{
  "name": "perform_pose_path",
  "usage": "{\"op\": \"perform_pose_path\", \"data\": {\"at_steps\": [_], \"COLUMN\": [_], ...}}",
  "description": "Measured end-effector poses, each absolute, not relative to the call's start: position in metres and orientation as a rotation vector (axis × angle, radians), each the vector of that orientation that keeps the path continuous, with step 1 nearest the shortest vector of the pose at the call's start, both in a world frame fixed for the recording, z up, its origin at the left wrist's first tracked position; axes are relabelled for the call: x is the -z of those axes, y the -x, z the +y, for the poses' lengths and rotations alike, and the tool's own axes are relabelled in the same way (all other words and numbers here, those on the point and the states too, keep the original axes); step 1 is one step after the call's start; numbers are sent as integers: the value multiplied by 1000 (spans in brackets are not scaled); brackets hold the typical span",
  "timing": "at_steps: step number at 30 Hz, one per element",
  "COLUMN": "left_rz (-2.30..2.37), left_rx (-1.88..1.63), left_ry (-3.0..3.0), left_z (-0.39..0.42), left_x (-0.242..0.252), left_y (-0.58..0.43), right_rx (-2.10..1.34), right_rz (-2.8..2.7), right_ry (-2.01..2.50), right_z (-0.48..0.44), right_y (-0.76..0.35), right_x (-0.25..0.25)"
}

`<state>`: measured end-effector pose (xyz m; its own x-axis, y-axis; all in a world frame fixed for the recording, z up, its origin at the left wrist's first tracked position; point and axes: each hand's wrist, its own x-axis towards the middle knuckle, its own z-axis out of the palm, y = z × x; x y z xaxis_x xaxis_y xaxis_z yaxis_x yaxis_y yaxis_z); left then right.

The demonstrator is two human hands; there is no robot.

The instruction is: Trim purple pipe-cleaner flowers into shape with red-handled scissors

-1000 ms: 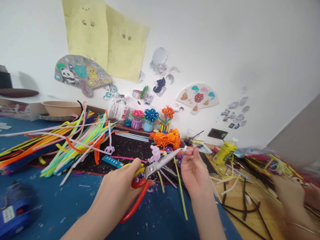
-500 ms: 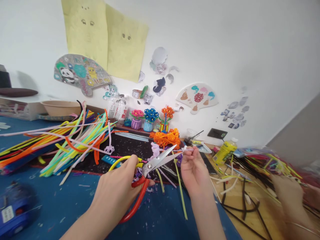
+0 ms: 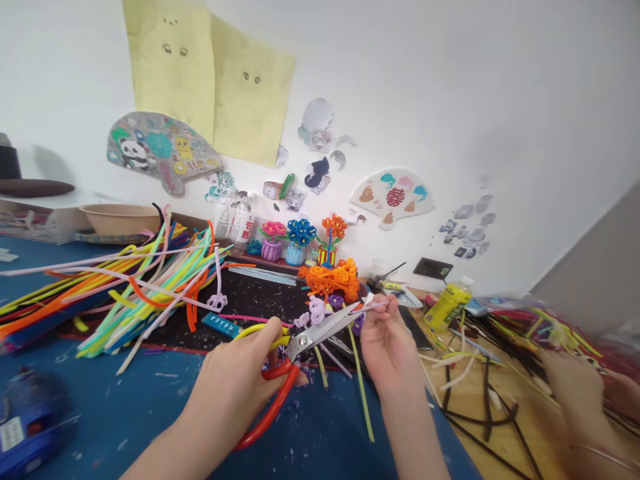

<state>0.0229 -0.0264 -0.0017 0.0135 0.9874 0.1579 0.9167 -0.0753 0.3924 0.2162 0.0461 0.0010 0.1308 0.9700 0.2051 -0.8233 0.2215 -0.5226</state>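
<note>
My left hand (image 3: 250, 373) is closed around the yellow and red handles of a pair of scissors (image 3: 320, 331), their blades nearly together and pointing right. At the blade tips is a pale purple pipe cleaner (image 3: 375, 307), pinched in the fingertips of my right hand (image 3: 387, 340). Whether the pipe cleaner is cut through I cannot tell. Just behind the blades lies a curled pale purple pipe cleaner piece (image 3: 317, 310). A looped purple piece (image 3: 217, 302) rests farther left on the black mat (image 3: 260, 287).
Many coloured pipe cleaners (image 3: 150, 280) are heaped at left, near a blue device (image 3: 30, 420). Orange looped pieces (image 3: 333, 279) lie before small flower pots (image 3: 295, 253). At right are a yellow bottle (image 3: 450, 305), black strips (image 3: 487, 400) and another person's hand (image 3: 575, 380).
The scissor blades have closed from a wider gap and dropped slightly. The curled purple piece behind them sits a little lower. My right hand keeps its pinch.
</note>
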Motion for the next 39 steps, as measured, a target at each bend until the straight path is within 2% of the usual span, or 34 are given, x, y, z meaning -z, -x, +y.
{"op": "perform_pose_path", "data": {"at_steps": [23,39], "left_rz": [1862,1911], "left_rx": [-689,-540], "left_ry": [-2081,-2004], "left_z": [-24,-27], "left_x": [3,-1], "left_y": [-28,-31], "right_rx": [-1412,-1376], "right_rz": [-507,-603], "right_ry": [253,291], "right_z": [46,45], "right_y": [-216,-214], "right_x": [0,2]}}
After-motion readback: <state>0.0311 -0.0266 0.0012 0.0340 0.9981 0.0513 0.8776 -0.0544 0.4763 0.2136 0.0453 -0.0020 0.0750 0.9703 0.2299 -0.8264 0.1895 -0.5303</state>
